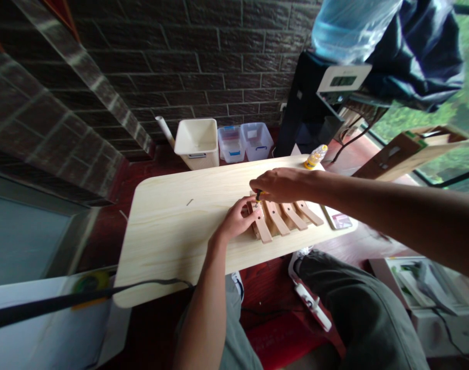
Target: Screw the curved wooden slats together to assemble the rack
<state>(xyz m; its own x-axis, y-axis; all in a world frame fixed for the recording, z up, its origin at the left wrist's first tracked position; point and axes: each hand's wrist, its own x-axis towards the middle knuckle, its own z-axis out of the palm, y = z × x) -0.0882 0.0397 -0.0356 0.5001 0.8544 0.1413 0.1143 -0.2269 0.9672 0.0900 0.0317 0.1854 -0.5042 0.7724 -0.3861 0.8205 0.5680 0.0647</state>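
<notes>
A wooden rack (278, 221) lies on the light wooden table (161, 231), with several bent slats side by side, each with a dark hole. My left hand (236, 220) is closed on the rack's left end, thumb over the first slat and fingers on the far side. My right hand (280, 184) grips a small screwdriver (259, 195) by its black and yellow handle. Its tip points down at the top of the leftmost slat; the exact contact is too small to tell. A small dark screw-like piece (190, 202) lies on the table to the left.
A clear bottle with yellow parts (315, 156) stands at the table's far right corner. A flat tablet-like object (338, 218) lies right of the rack. Beyond the table are a cream bin (197, 139), clear plastic boxes (256, 141) and a water dispenser (309, 103).
</notes>
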